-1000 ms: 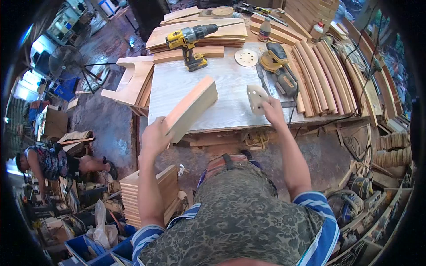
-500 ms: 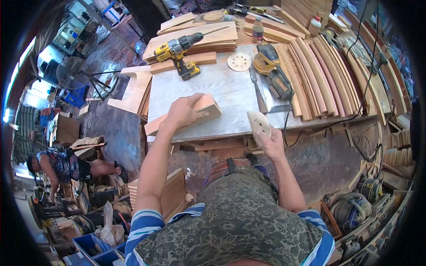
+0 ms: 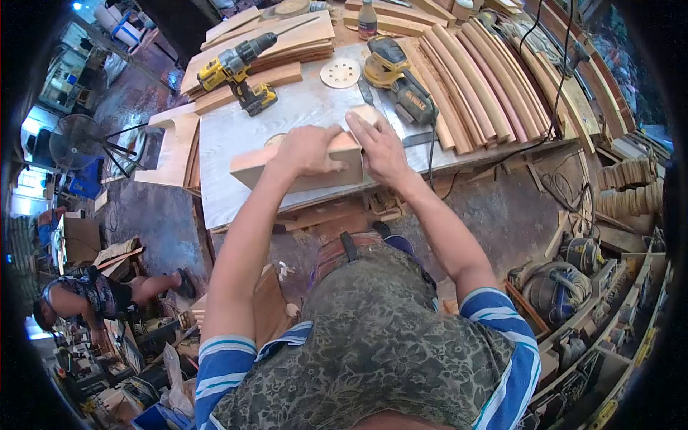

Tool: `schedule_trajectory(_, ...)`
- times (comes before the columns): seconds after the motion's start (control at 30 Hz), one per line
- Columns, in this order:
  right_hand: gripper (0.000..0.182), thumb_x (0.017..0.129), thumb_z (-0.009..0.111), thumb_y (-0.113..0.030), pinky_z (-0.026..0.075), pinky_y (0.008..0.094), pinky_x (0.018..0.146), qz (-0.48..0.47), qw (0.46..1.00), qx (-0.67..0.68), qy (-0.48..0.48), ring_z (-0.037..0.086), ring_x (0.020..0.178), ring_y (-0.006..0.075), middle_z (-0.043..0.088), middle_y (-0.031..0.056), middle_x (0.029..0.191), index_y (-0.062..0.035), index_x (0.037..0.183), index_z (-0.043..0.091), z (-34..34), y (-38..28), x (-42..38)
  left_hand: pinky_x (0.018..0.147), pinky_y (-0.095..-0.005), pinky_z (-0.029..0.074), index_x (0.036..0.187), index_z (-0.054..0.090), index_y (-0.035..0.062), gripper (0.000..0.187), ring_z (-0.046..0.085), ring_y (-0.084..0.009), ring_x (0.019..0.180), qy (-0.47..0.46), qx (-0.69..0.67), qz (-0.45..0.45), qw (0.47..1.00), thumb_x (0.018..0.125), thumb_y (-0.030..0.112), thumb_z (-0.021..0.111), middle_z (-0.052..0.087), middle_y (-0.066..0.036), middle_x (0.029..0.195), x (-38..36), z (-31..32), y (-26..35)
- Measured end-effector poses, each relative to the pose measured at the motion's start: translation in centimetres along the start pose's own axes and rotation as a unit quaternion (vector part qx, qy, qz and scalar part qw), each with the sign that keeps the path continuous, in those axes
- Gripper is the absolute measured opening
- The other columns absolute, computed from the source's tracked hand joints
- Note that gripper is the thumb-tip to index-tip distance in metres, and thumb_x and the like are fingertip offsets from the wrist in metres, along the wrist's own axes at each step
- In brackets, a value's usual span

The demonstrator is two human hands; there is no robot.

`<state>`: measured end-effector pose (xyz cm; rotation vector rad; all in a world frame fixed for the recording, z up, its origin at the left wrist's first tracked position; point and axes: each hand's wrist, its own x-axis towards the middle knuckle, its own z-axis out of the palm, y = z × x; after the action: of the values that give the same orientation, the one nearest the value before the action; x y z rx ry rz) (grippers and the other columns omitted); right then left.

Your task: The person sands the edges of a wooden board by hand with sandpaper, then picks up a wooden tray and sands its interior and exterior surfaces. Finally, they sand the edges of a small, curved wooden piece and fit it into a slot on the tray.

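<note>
My left hand (image 3: 307, 152) is wrapped over the top of a wooden block (image 3: 251, 170), holding it near the table's front edge. At the block's right end is my right hand (image 3: 381, 149), fingers closed on a folded sanding disc (image 3: 368, 112), of which only a pale edge shows past the fingers. The disc's contact with the block is mostly covered by the hand. Behind the hands lies another round sanding disc (image 3: 340, 73) with holes. Close to it rests a yellow and black sander (image 3: 390, 68), and at the left a cordless drill (image 3: 238, 72).
Curved wooden strips (image 3: 476, 86) lie side by side on the right of the table (image 3: 222, 201). Stacked boards (image 3: 287, 46) and a small bottle (image 3: 367, 20) stand at the back. The sander's cord hangs over the front edge. A person (image 3: 93, 294) bends down at the left, near a fan (image 3: 75, 143).
My right hand has brought the folded sanding disc leftward to the block's right end. The block has turned more level under my left hand. The whole view has shifted.
</note>
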<state>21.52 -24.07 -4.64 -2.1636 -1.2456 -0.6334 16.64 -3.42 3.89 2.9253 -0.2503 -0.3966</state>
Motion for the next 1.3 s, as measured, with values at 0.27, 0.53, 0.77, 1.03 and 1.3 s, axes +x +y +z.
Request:
schedule_trajectory(0.27,0.08,0.077,0.065,0.004,0.051,0.0466,0.093,0.032,0.999,0.017,-0.023,0.058,0.1,0.0388,0.062,0.0186,0.143,-0.0004,0.154,0.043,0.7,0.2,0.1,0.095,-0.0512,0.056,0.139,0.061,0.0132,0.087,0.071,-0.0432,0.106,-0.027,-0.004,-0.009,1.0,0.072,0.063,0.084,0.075,-0.025,0.108,1.3,-0.5,-0.8)
schedule_trajectory(0.53,0.076,0.08,0.062,0.003,0.051,0.0481,0.094,0.033,0.999,0.036,-0.011,0.057,0.1,0.0378,0.062,0.0189,0.142,-0.0016,0.154,0.044,0.8,0.1,-0.5,0.094,-0.0514,0.056,0.137,0.063,0.0153,0.083,0.072,-0.0426,0.105,-0.037,-0.026,-0.009,0.999,0.071,0.062,0.084,0.075,-0.025,0.108,1.7,-0.7,-1.2)
schedule_trajectory(0.77,0.072,0.082,0.061,0.002,0.051,0.0474,0.089,0.043,0.998,0.046,-0.03,0.057,0.095,0.0377,0.063,0.0186,0.141,-0.0012,0.153,0.046,1.0,0.5,0.0,0.093,-0.0518,0.057,0.137,0.064,0.0146,0.084,0.072,-0.0424,0.103,-0.085,-0.061,-0.035,0.994,0.071,0.062,0.084,0.076,-0.025,0.106,2.1,-1.7,-1.0)
schedule_trajectory(1.03,0.079,0.076,0.057,0.011,0.052,0.045,0.089,0.055,0.995,0.08,-0.004,0.06,0.1,0.0382,0.059,0.0166,0.15,-0.0034,0.153,0.048,2.4,1.8,-0.2,0.094,-0.0513,0.057,0.14,0.064,0.0157,0.087,0.071,-0.0422,0.106,-0.05,-0.034,-0.041,0.997,0.069,0.064,0.084,0.075,-0.025,0.108,2.5,-1.2,-1.2)
schedule_trajectory(1.3,0.067,0.077,0.062,0.008,0.054,0.0418,0.082,0.023,0.993,0.112,0.019,0.059,0.091,0.034,0.066,0.0116,0.145,-0.0066,0.142,0.062,2.3,3.0,1.1,0.094,-0.0506,0.057,0.137,0.066,0.0154,0.087,0.072,-0.0432,0.103,-0.07,-0.031,-0.074,0.994,0.068,0.065,0.085,0.075,-0.026,0.107,2.6,-1.6,-0.4)
